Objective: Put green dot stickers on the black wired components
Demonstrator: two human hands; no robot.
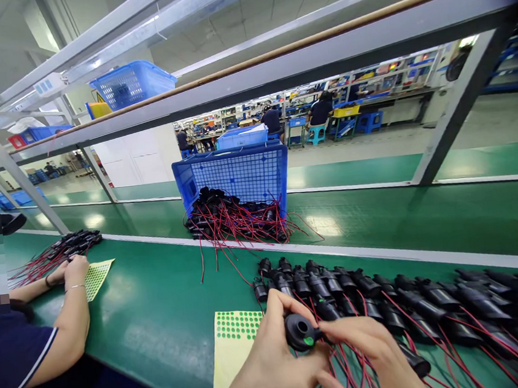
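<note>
My left hand [276, 359] is closed round a small black cylindrical part, which looks like a mini pump [300, 331], its end with a round hole facing me. A green dot sticker [308, 340] sits on that end, near a short side spout. My right hand [372, 352] has its thumb and forefinger pinched at the spout side, touching the pump. Partly under my left forearm lies a yellow sheet of green dot stickers [238, 326]. Rows of similar black pumps [419, 307] with red wires lie on the bench just beyond and to the right of my hands.
A blue crate [238, 170] tipped on its side spills more wired pumps onto the green bench [160, 309]. At left a co-worker's hands [71, 275] work beside another sticker sheet [99, 279] and pump pile [74, 243]. A metal shelf rail [273, 63] crosses overhead, bearing a blue basket [134, 83].
</note>
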